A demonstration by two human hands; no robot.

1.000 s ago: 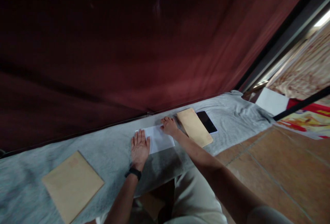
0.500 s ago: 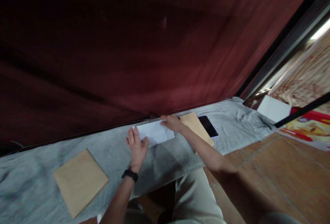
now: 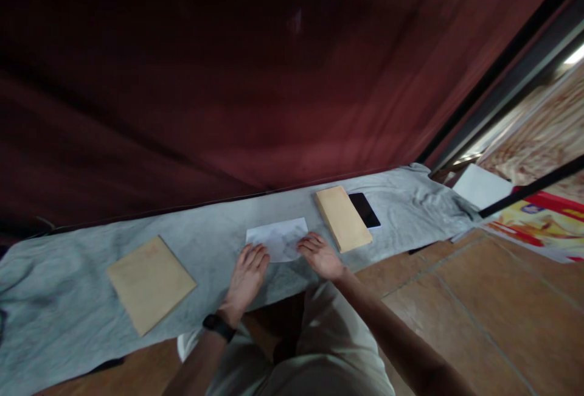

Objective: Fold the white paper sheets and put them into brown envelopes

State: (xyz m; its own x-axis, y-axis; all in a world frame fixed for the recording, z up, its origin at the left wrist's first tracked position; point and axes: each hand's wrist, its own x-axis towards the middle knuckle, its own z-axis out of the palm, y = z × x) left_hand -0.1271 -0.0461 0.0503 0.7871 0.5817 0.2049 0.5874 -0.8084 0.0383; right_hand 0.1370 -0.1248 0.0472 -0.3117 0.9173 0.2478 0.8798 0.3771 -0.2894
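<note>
A white sheet of paper [image 3: 278, 236], seemingly folded, is in front of me on a grey cloth [image 3: 219, 219]. My left hand [image 3: 249, 273] has its fingers closed over the paper's near left corner, thumb hidden beneath. At the near right corner, my right hand [image 3: 320, 256] grips the same sheet, its fingers curled over the edge. The near edge bows slightly between the two hands. A stack of brown envelopes [image 3: 344, 218] lies just beyond my right hand, and another brown envelope [image 3: 152, 283] rests to the left, apart from my left hand.
A dark-screened phone or tablet [image 3: 365, 210] lies beside the envelope stack. Behind the cloth-covered surface rises a dark red panel [image 3: 274, 110]. On the right are a tiled floor [image 3: 456, 298], a white box [image 3: 483, 189] and a red-and-yellow printed box [image 3: 542, 222].
Both hands have moved to the paper's near corners; the left had lain at its left end, the right at its far edge. The paper sits nearer me. The view has shifted slightly.
</note>
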